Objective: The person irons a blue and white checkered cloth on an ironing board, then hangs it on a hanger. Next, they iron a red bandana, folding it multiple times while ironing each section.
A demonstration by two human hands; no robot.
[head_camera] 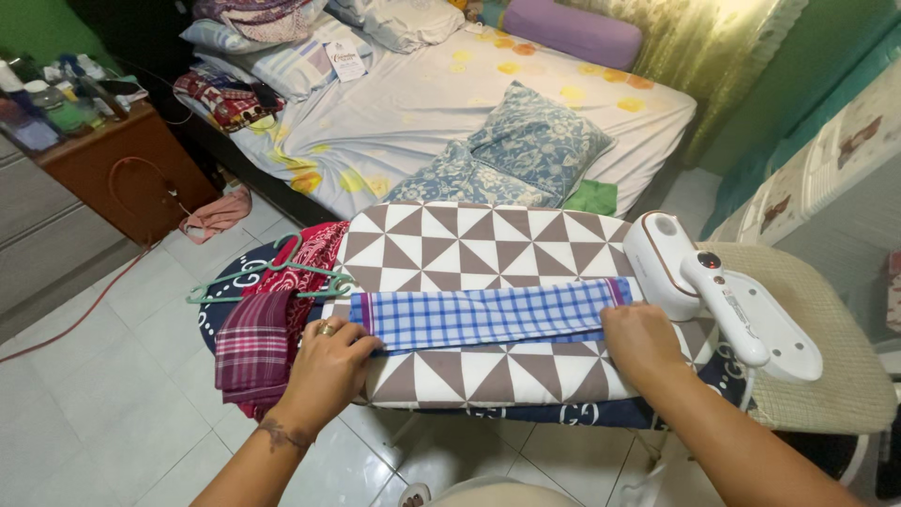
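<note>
Here a folded blue checked cloth (483, 317) is stretched flat along the ironing board (488, 246), pinned at both ends: the left hand (328, 368) and right hand (640, 340), each grip closed on it; steam iron (718, 293) parked right.

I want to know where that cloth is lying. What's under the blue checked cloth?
The blue checked cloth lies on a board cover with brown and white triangles. The left hand and right hand press its ends. The cover directly beneath the cloth is hidden.
</note>
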